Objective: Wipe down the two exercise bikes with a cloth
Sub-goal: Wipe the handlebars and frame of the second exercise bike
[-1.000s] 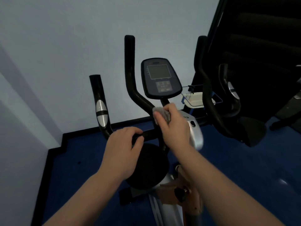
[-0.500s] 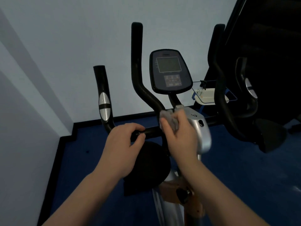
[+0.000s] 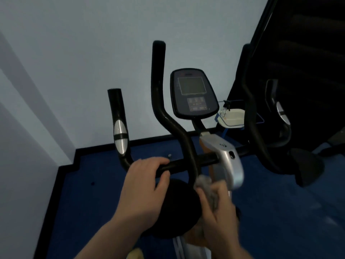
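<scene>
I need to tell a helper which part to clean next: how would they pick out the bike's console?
Find the exercise bike facing the pale wall. Between its two tall black handlebars, a thin stem carries the console. It alone is a dark oval panel with a grey screen above a keypad.

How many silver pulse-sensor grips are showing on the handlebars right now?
2. One silver sensor sits on the short left handlebar post near the wall; the other silver sensor is on the curved right grip, partly hidden by the tall black bar. Others may be hidden.

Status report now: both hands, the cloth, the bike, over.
Left hand grips the crossbar. Right hand holds the grey cloth, low beside the silver column; view blurred. Console not touched. Nothing in the way.
</scene>
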Motion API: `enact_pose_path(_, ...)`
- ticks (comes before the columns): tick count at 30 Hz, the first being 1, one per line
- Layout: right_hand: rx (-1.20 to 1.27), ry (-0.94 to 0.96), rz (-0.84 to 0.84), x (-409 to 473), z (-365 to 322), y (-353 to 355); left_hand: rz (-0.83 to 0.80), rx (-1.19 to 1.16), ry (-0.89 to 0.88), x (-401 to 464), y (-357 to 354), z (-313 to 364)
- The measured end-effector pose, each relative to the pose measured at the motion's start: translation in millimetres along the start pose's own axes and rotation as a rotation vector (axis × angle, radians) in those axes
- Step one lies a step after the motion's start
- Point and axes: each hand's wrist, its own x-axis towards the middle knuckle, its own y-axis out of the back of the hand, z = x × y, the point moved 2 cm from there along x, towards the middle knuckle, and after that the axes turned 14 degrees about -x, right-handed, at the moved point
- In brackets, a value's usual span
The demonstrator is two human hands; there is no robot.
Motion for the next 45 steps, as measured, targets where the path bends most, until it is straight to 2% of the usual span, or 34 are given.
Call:
enact_pose_path(2, -0.075, 0.043, 0.019, 8.4, 4.1, -0.5, -0.019, 0.03, -0.017, 1.9, -1.4, -1.3)
enact_pose_path(7, -0.209, 0.186, -0.03, 109.1, -37.9, 1.1, -0.063, 0.101, -0.061, 6.5, -2.3, 4.8)
enact_pose_path(11, -0.155, 0.123, -0.031, 74.2, -19.7, 2.7, -0.074, -0.026, -0.094, 10.4, 5.1, -0.9)
enact_pose_path(15, -0.236, 0.227, -0.024, 96.3, -31.2, -1.4, 0.055, -0.141, -0.169, 43.6, 29.2, -5.6)
enact_pose_path(18, -0.318, 0.339, -0.018, 149.9, -71.9, -12.6, 0.137, -0.079, -0.291, 82.7, 51.4, -2.4)
enact_pose_path(21, -0.3, 0.391, -0.079, 158.8, -75.3, -13.7, 0.251, 0.0, -0.359, 122.4, 73.2, -4.3)
enact_pose_path(24, -0.232, 0.41, -0.148, 132.5, -55.4, -5.4, 0.209, 0.053, -0.308, 155.6, 86.8, -11.2)
enact_pose_path(27, -0.341, 0.483, -0.089, 150.9, -70.7, -15.9, 0.146, 0.117, -0.224, 170.1, 86.1, -22.4)
enact_pose_path(31, -0.293, 0.452, -0.062, 192.8, -115.4, -38.7, 0.262, 0.178, -0.238, 170.2, 82.4, -23.7)
enact_pose_path(37, -0.247, 0.38, -0.103, 166.6, -79.2, -27.5, 0.344, 0.101, -0.265, 169.3, 78.5, -25.1)
enact_pose_path(42, -0.24, 0.398, -0.005, 212.2, -125.9, -51.2, 0.356, 0.124, -0.249, 174.1, 78.8, -25.7)
enact_pose_path(45, -0.179, 0.358, -0.058, 199.5, -109.7, -44.5, 0.362, 0.13, -0.23, 175.1, 78.1, -25.6)
